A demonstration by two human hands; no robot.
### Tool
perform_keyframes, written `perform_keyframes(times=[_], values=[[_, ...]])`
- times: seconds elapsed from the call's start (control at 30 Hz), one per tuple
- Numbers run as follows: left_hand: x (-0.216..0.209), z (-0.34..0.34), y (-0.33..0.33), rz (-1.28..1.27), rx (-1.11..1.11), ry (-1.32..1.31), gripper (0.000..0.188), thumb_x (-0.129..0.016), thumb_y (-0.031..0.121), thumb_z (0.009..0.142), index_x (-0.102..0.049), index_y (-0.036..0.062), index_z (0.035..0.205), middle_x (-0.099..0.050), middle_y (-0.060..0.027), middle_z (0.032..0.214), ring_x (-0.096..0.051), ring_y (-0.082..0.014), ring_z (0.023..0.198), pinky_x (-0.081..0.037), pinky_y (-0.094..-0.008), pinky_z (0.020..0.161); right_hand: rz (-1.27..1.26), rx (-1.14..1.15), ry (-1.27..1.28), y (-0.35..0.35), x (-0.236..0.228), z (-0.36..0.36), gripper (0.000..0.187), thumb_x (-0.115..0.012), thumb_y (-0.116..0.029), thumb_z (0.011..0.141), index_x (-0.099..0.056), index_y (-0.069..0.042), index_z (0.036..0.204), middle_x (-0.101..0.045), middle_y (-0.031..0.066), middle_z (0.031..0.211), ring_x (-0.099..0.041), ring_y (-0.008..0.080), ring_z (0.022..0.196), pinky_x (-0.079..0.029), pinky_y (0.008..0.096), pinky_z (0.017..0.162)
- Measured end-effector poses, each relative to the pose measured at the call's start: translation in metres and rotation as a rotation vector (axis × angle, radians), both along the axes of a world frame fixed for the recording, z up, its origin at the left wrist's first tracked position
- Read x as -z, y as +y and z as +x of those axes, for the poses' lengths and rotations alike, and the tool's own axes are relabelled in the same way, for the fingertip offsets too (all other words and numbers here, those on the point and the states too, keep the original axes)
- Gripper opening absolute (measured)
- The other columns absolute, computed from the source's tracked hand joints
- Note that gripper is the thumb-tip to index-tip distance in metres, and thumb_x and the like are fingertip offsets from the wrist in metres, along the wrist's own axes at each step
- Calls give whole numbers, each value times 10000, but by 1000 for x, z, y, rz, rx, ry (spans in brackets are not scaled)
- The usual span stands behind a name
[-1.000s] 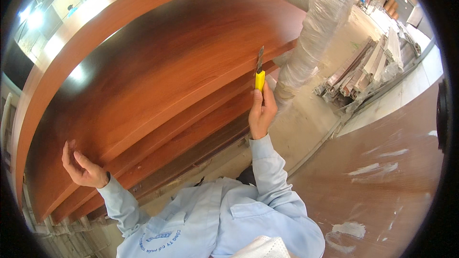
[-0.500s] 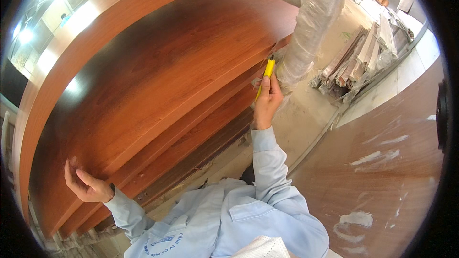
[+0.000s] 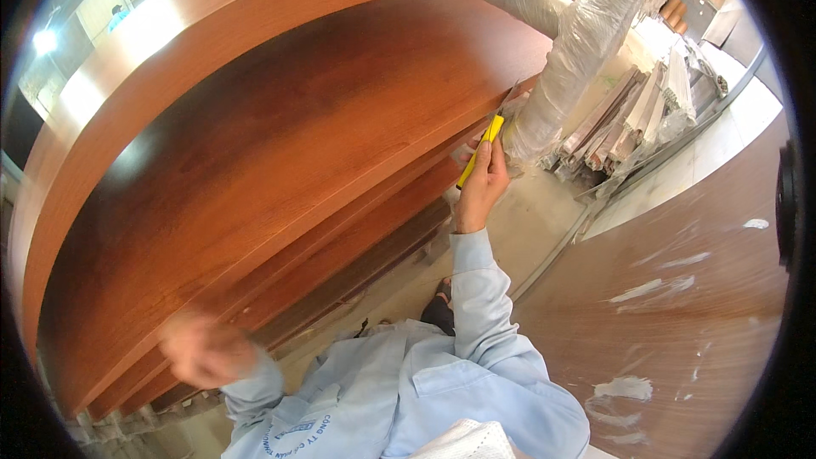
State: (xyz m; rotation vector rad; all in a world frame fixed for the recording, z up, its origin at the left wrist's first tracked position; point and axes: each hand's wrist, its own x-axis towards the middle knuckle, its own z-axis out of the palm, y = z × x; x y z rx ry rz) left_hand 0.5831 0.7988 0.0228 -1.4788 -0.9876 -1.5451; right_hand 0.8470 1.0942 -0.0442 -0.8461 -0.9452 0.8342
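Observation:
Wrapped in the fingers of my right hand (image 3: 482, 189) is a yellow utility knife (image 3: 484, 147), its dark tip pointing up and away. The tip is close to the right end of a stack of reddish-brown wood panels (image 3: 280, 178), beside a plastic-wrapped post (image 3: 578, 59). Over the front left edge of those panels hangs my left hand (image 3: 204, 348), smeared by motion so its fingers cannot be made out. Pale blue sleeves cover both forearms.
A thick reddish-brown board (image 3: 110, 102) curves over the panels along the far side. At the right lies a bundle of wooden strips (image 3: 629, 119) partly in plastic. Nearer on the right stands a brown panel (image 3: 671, 289) with white smears.
My left hand has moved right and nearer to my body, and is now blurred. My right hand has shifted slightly right with the knife, which is now more tilted.

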Motion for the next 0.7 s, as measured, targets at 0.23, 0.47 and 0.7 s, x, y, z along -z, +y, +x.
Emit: perform_keyframes(times=[0.23, 0.47, 0.7], values=[[61, 150, 170, -1030, 727, -473, 487, -650, 57, 946, -544, -5, 1417, -648, -191, 1312, -661, -332, 1143, -538, -389, 947, -8, -68, 24, -7, 6, -2, 372, -504, -206, 1103, -594, 15, 1388, -671, 42, 1044, -593, 95, 844, -499, 256, 712], [74, 184, 246, -934, 795, -450, 470, -611, 58, 979, -532, 9, 1439, -631, -222, 1354, -638, -362, 1233, -541, -396, 963, -42, -101, 63, 5, 2, 12, 405, -553, -224, 1090, -568, 42, 1396, -705, 139, 1202, -681, 177, 963, -576, 287, 719], [74, 184, 264, -899, 761, -477, 386, -686, 48, 930, -669, 54, 1316, -708, -173, 1162, -705, -322, 986, -562, -381, 825, -64, -106, 149, 11, 7, 14, 381, -578, -210, 1080, -601, 89, 1315, -708, 151, 1196, -674, 171, 950, -562, 293, 818]])
